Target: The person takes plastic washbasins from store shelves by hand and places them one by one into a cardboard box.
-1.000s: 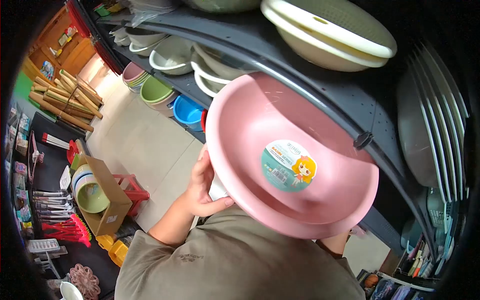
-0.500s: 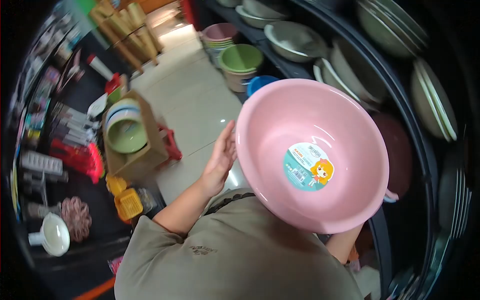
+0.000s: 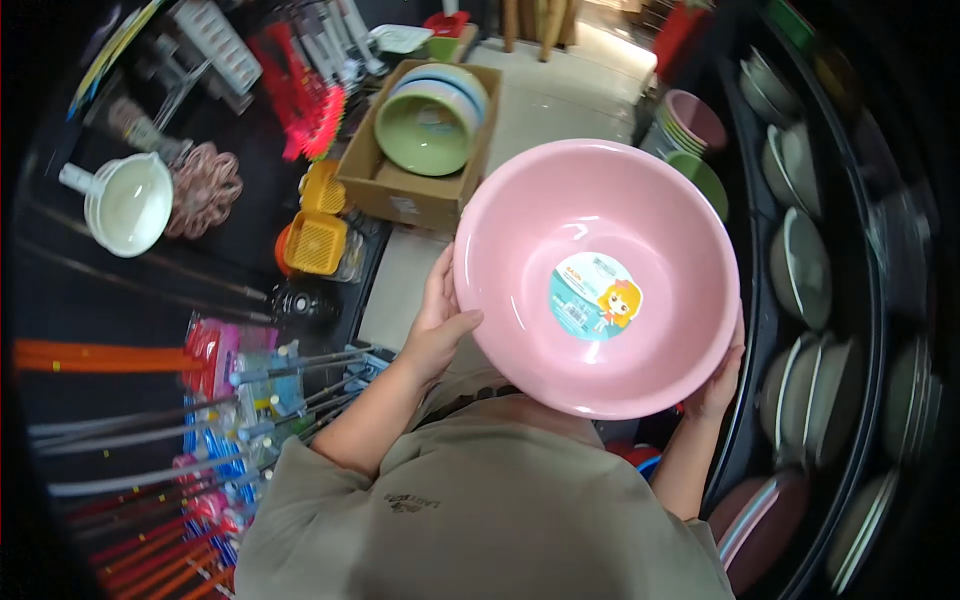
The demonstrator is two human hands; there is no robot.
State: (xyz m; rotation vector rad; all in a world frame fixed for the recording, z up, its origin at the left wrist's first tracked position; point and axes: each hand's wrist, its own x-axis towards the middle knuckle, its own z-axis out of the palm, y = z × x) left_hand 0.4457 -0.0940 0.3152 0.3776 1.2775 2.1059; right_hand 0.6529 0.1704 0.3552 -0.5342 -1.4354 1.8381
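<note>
A large pink plastic basin [image 3: 500, 240] is held up in front of my body, its open side facing me. A round sticker [image 3: 595, 296] with a cartoon figure is on its inner bottom. My left hand [image 3: 438, 322] grips the basin's left side, thumb near the rim and the other fingers partly hidden behind the wall. At the lower right side, my right hand [image 3: 720, 385] supports the basin from the outside, with its fingers partly covered by it.
A cardboard box [image 3: 410, 205] holding stacked bowls, a green bowl [image 3: 425, 135] in front, stands beyond the basin. Stacked basins [image 3: 800, 265] line a dark shelf on the right. Yellow baskets [image 3: 315, 243], a white ladle-like pot [image 3: 130, 205] and mop-like handles [image 3: 140, 455] are on the left.
My view has turned, so the cardboard box sits nearer the middle top. The left hand, earlier spread beside the basin, now grips its side. The right hand has come into sight.
</note>
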